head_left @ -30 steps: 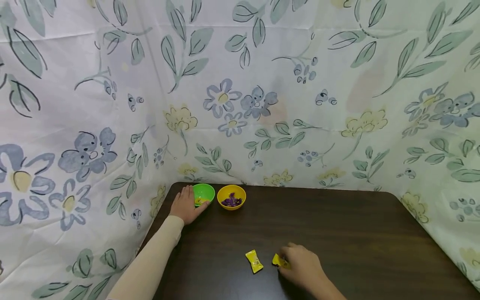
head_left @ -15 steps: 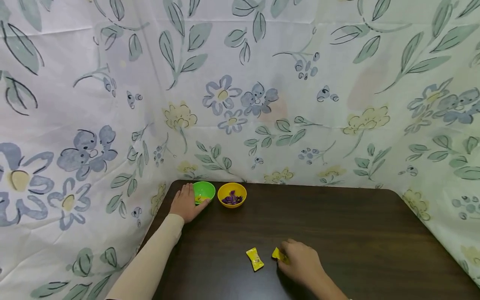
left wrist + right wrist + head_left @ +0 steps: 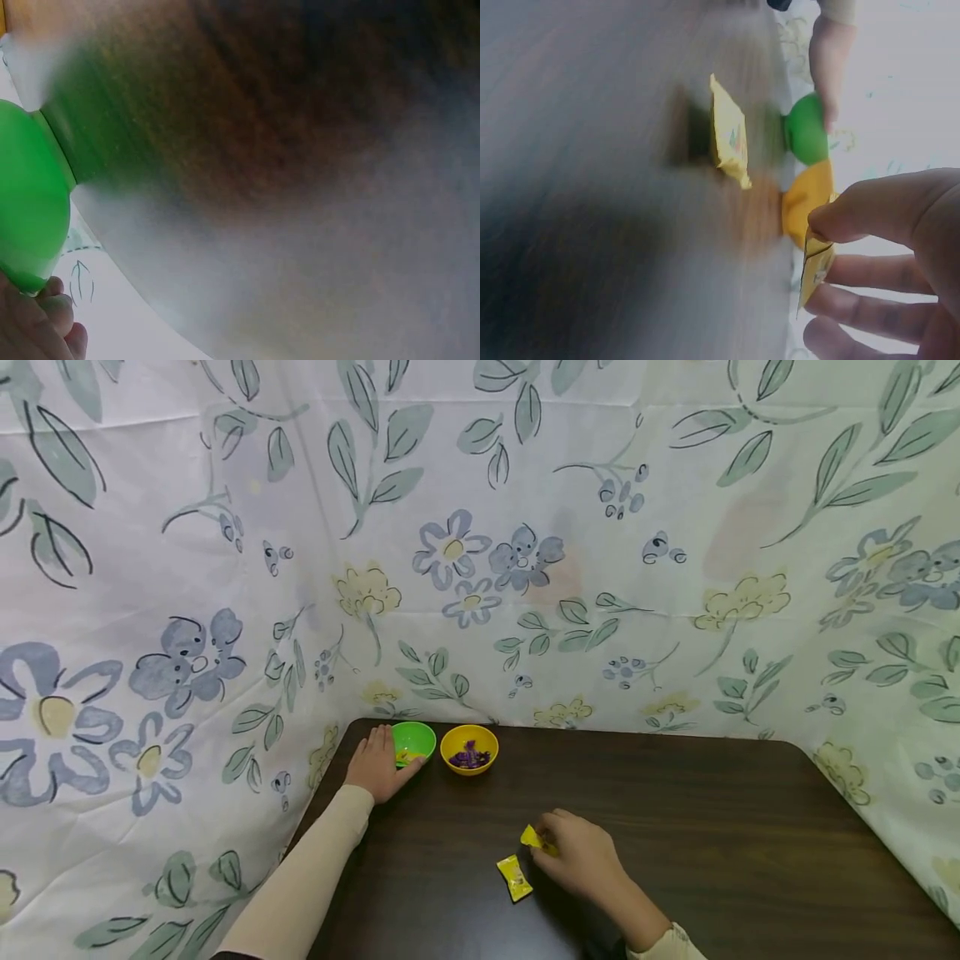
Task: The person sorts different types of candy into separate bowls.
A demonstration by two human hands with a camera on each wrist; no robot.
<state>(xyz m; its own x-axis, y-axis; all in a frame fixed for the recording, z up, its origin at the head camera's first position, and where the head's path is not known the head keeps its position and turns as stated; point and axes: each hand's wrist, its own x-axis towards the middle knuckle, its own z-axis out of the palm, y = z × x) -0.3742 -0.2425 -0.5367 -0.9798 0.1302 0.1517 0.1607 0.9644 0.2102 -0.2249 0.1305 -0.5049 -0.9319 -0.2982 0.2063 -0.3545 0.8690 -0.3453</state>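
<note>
My left hand (image 3: 377, 766) lies at the left side of the green bowl (image 3: 423, 737), its fingers straight along the wall and its thumb at the near rim. Yellow candies (image 3: 407, 756) lie inside that bowl. Thumb and fingers of my right hand (image 3: 581, 852) pinch a yellow wrapped candy (image 3: 817, 270), lifted above the table as the right wrist view shows. A second yellow wrapped candy (image 3: 514, 878) lies on the table, just left of and nearer than the right hand. In the left wrist view, fingertips (image 3: 56, 311) touch the green bowl (image 3: 30, 195).
Directly right of the green bowl stands a yellow bowl (image 3: 457, 766) with purple-wrapped candies (image 3: 470, 755) in it. Both are near the back left corner of the dark wooden table (image 3: 675, 827). Flower-printed cloth (image 3: 600, 527) hangs behind the table and along its sides.
My right hand has picked up the yellow candy and moved it left and away from me, towards the bowls. My left hand stays at the green bowl.
</note>
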